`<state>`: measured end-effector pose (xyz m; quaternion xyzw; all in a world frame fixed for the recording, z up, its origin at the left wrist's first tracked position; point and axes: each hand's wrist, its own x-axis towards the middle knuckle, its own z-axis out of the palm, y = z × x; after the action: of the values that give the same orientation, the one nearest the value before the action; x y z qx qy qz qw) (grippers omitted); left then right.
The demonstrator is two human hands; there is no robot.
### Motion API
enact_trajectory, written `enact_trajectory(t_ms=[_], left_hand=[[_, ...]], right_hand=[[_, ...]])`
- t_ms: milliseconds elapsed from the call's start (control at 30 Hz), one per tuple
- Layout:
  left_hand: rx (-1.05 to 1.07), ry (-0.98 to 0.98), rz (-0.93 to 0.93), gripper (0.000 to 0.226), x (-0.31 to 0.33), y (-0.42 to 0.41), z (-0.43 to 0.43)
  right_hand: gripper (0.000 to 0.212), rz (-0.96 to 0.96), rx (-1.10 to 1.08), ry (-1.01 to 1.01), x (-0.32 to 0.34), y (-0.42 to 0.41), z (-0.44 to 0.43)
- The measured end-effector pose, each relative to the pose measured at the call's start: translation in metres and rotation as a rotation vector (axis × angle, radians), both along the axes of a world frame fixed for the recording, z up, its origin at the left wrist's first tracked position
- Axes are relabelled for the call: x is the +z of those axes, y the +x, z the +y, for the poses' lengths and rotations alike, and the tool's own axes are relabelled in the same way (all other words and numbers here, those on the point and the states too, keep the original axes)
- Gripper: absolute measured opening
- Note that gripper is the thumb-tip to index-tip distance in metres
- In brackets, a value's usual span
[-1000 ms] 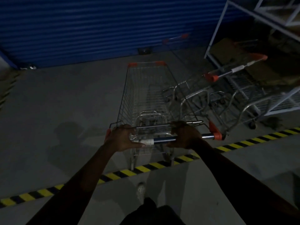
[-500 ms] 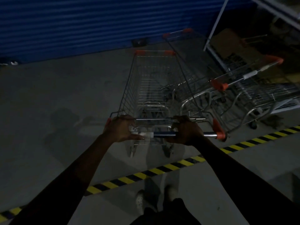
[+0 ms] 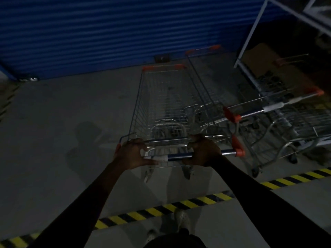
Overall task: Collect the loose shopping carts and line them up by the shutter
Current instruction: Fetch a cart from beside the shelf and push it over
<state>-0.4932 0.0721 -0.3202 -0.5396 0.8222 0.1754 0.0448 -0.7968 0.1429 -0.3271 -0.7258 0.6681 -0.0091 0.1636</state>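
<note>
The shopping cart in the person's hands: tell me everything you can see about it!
The shopping cart is a silvery wire-mesh basket on wheels, upright on the grey concrete floor, its front toward the blue shutter. Nothing shows inside. Orange plastic caps mark its front corners and handle ends. The handle is a blue bar with a white label; the left hand and right hand grip it. Another cart stands close on its right.
</note>
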Motion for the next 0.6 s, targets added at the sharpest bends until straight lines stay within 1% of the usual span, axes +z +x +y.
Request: enact_trajectory(t_ms=[67, 133, 167, 200, 233, 267, 333, 367, 400, 500, 600], left_hand=[[0.037, -0.006, -0.005, 0.109, 0.001, -0.006, -0.002], [0.061, -0.027, -0.004, 0.108, 0.002, -0.011, -0.002], [0.066, -0.037, 0.0, 0.107, 0.001, -0.013, -0.004], [0.069, -0.046, 0.011, 0.106, -0.002, -0.014, -0.005], [0.077, -0.055, 0.031, 0.104, -0.007, -0.015, -0.008], [0.085, -0.066, 0.051, 0.1, -0.012, -0.015, -0.011], [0.103, -0.076, 0.069, 0.092, -0.023, -0.015, -0.017], [0.114, -0.074, 0.07, 0.091, -0.026, -0.016, -0.018], [0.127, -0.069, 0.071, 0.091, -0.027, -0.017, -0.019], [0.146, -0.063, 0.058, 0.096, -0.02, -0.023, -0.018], [0.151, -0.06, 0.048, 0.097, -0.012, -0.025, -0.016]], right_hand=[[0.093, -0.016, 0.046, -0.028, -0.001, -0.007, -0.011], [0.09, -0.026, 0.056, -0.001, -0.007, -0.014, -0.024], [0.093, -0.093, 0.014, 0.016, -0.006, -0.017, -0.03], [0.102, -0.184, -0.009, 0.047, -0.007, -0.021, -0.036], [0.11, -0.226, -0.005, 0.073, -0.01, -0.025, -0.043], [0.11, -0.197, 0.049, 0.062, -0.011, -0.028, -0.049], [0.097, -0.049, 0.166, 0.029, -0.009, -0.033, -0.061], [0.094, -0.044, 0.176, 0.024, -0.007, -0.035, -0.065], [0.096, -0.029, 0.189, 0.01, -0.005, -0.038, -0.067], [0.114, 0.024, 0.234, -0.01, -0.006, -0.04, -0.076], [0.112, 0.006, 0.235, -0.018, -0.003, -0.04, -0.079]])
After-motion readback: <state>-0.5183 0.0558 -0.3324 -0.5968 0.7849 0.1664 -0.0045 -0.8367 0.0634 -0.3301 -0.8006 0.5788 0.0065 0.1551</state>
